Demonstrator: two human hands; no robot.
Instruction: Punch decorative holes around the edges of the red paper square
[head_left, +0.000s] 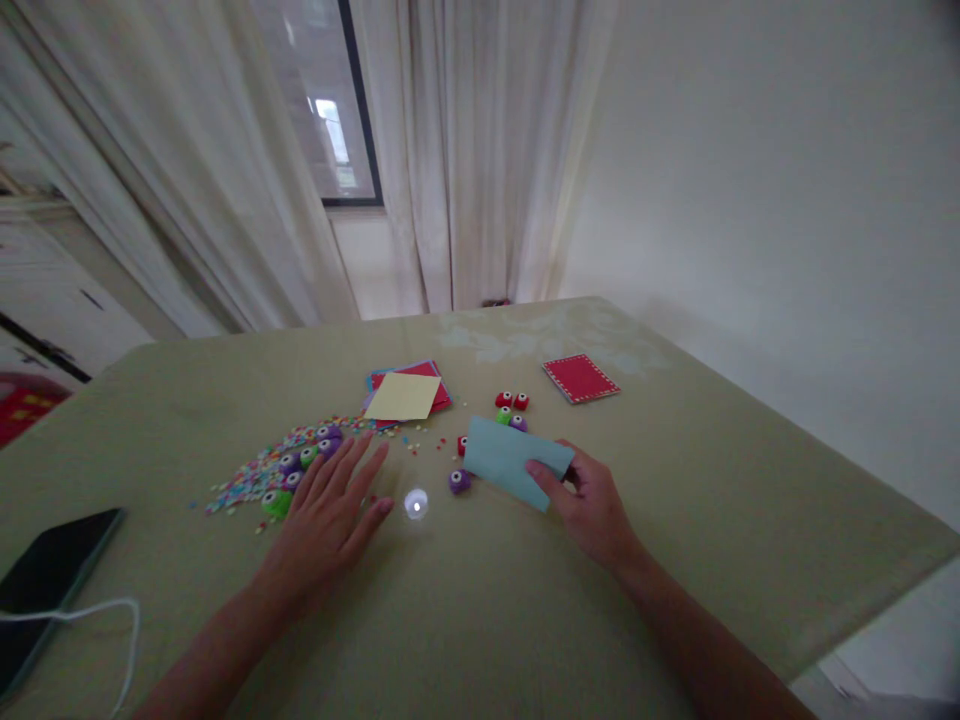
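Note:
My right hand (589,500) pinches a light blue sheet of paper (506,458) by its right end, thumb on top, tilted over the table. Behind and beside the sheet lie small eye-shaped beads: a purple one (459,482), a green one (504,414) and red ones (513,400). The sheet partly hides some of them. My left hand (330,510), palm down with fingers spread, holds nothing. It is nearest to a cluster of green and purple eye beads (291,464), some covered by the fingers. A small clear round piece with a bright glint (416,504) lies right of my left thumb.
Many tiny coloured beads (259,475) spread at the left. Farther back lie a stack of coloured paper with a yellow sheet on top (403,397) and a red stitched-edge square (581,378). A phone (56,560) with a white cable (112,603) lies at the left front.

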